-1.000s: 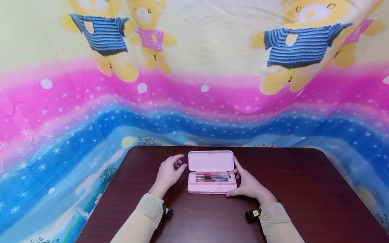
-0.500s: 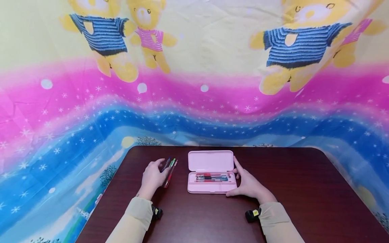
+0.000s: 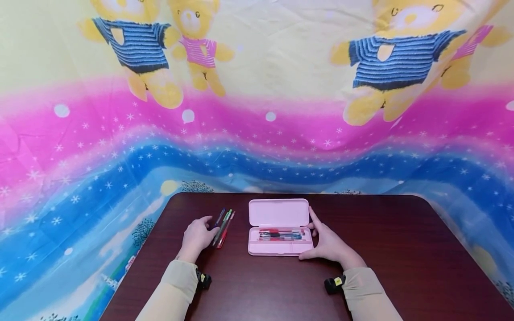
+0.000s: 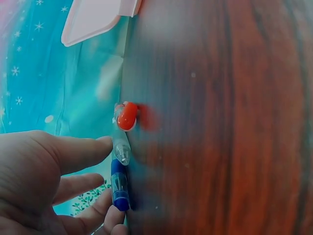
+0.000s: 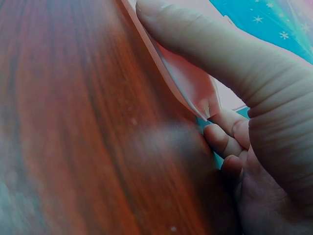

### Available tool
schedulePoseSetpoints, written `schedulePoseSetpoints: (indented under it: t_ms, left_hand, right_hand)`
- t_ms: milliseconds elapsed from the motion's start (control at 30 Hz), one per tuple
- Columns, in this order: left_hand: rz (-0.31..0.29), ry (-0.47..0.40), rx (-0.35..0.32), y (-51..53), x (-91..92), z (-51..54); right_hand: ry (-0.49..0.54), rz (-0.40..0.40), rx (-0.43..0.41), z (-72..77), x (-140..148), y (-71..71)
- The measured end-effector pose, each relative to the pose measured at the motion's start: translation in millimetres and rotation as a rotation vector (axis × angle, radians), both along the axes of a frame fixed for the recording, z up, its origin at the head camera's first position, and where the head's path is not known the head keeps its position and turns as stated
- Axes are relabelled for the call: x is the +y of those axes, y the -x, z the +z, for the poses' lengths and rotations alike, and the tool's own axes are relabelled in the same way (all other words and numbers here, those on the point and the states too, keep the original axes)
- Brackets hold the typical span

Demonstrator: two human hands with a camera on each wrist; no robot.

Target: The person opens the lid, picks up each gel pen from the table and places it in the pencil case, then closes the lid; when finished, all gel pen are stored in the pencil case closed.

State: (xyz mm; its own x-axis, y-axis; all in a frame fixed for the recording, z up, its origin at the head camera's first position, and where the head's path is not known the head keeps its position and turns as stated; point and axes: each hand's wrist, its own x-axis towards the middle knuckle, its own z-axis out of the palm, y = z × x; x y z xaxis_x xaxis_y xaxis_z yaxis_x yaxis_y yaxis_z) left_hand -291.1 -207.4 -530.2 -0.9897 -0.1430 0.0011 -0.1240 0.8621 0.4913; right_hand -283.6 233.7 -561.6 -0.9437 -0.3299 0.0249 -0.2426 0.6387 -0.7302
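Note:
Beside the open pink pencil case [image 3: 260, 248], three pens lie side by side on the table. They are a blue pen [image 3: 219, 216], a green-topped pen [image 3: 227, 216] and a red pen [image 3: 222, 240]. My left hand [image 3: 196, 237] is at their left side. In the left wrist view its straight thumb reaches the middle pen, while the other fingertips are at the end of the blue one. With the thumb in front and fingers behind, my right hand [image 3: 329, 243] holds the case's right end. Several pens [image 3: 279, 234] lie in the case's rear compartment.
The dark wooden table [image 3: 265, 294] has its far edge against a hanging cloth [image 3: 257, 147] printed with bears and snowflakes. The pencil case's raised lid [image 3: 279, 212] leans back near that edge.
My left hand has moved left from beside the pencil case to the loose pens, uncovering them, then shifted slightly further left. The right hand and pencil case have stayed in place.

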Motion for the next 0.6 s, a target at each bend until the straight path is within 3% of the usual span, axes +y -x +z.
schedulePoseSetpoints:
  t_ms: [367, 600]
  left_hand:
    - [-0.012, 0.03, -0.033, 1.6, -2.1, -1.7]
    - [-0.002, 0.009, -0.017, 3.7, -2.7, -1.2]
  right_hand:
    - [0.001, 0.002, 0.005, 1.2, -0.7, 0.8]
    - [-0.011, -0.002, 0.007, 0.4, 0.1, 0.2]
